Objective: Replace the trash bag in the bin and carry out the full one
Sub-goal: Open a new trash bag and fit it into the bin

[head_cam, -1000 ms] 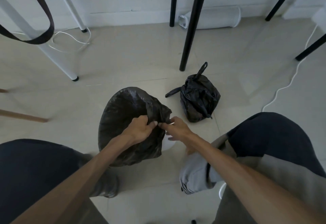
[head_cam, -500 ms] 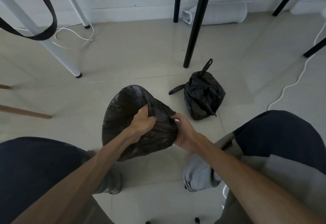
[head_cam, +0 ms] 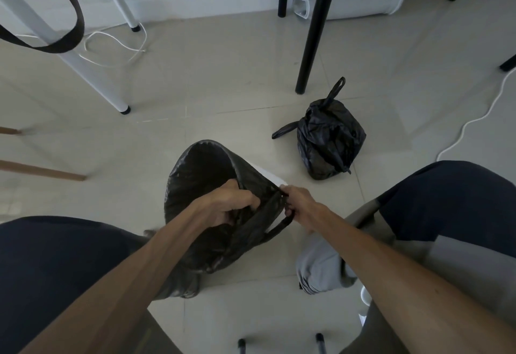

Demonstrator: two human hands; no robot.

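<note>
While the tied full bag [head_cam: 331, 141] sits on the tiled floor [head_cam: 223, 80] by a black table leg [head_cam: 312, 32], both hands, left hand [head_cam: 231, 205] and right hand [head_cam: 300, 203], pinch the new bag [head_cam: 201, 175] over the white bin [head_cam: 265, 176]. Lining seems nearly done; carrying out remains.

My knees box me in L & R, so my hands only have the gap btwn them. Fresh black bag [head_cam: 201, 186] over the bin fills most of that gap. Tied full bag [head_cam: 329, 141] sits on the floor [head_cam: 212, 85] just beyond my R knee, open tile btwn it & the bin. Black table leg [head_cam: 312, 35] stands right behind the full bag. White leg [head_cam: 92, 74] + loose cable [head_cam: 117, 46] far L; another white cable [head_cam: 469, 124] snakes far R. Floor straight ahead of the bin is open to the wall.
</note>
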